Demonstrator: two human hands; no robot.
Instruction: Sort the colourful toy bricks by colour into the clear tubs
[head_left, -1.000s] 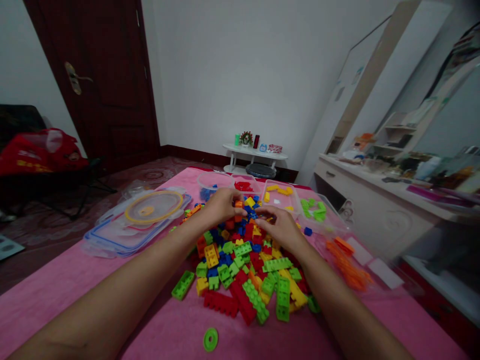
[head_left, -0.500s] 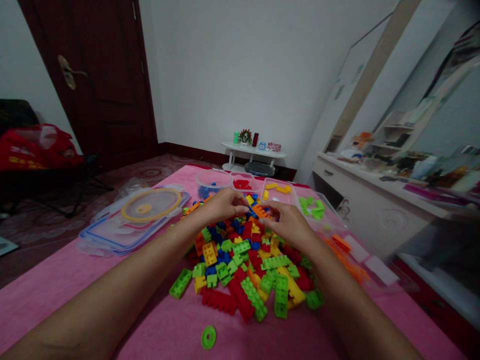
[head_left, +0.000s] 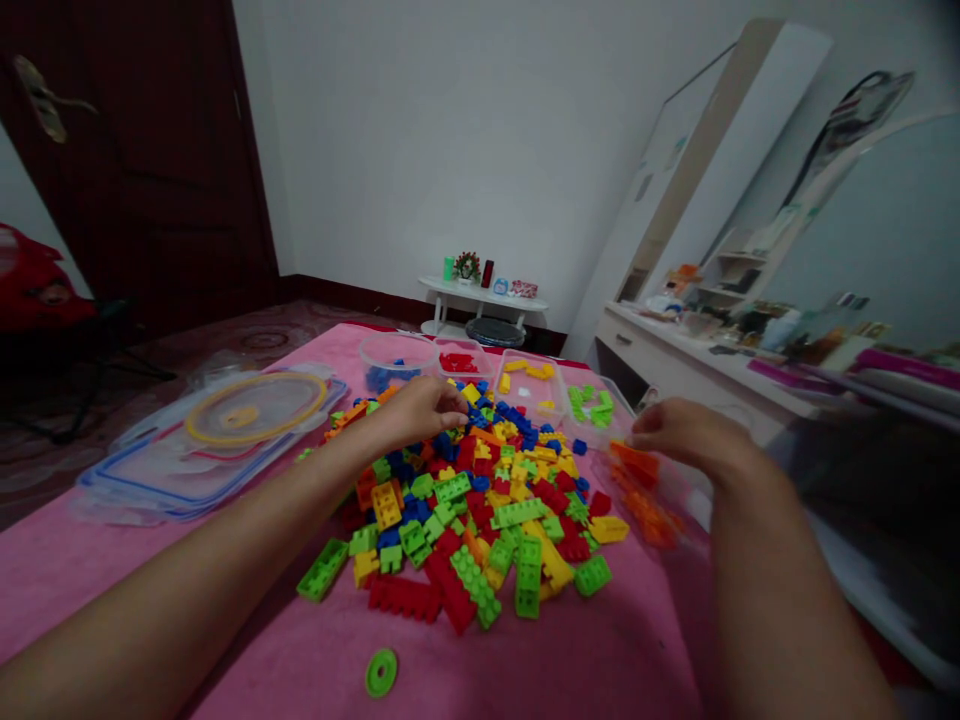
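Over the far left part of a heap of toy building bricks (head_left: 450, 500) hovers my left hand (head_left: 431, 408), its fingers loosely bent and apart. I see nothing between them; a small yellow brick (head_left: 471, 393) is close to the fingertips. My right hand (head_left: 675, 430) is off to the right, above a clear container of orange bricks (head_left: 649, 515). Its fingers are bent together and point down and left. An orange brick (head_left: 636, 462) shows right under these fingertips, but whether they grip it is hidden.
Behind the heap stand clear containers with blue bricks (head_left: 391, 374), red bricks (head_left: 457, 362), yellow bricks (head_left: 529, 370) and green bricks (head_left: 591, 405). Stacked lids (head_left: 217, 450) lie on the left. A green disc (head_left: 381, 673) is on the pink cloth (head_left: 300, 660) in front. A dresser (head_left: 675, 345) stands right.
My right hand has moved right, from the heap with an orange brick to above the orange bricks' container. My left hand stays over the heap. The camera view has turned slightly right.
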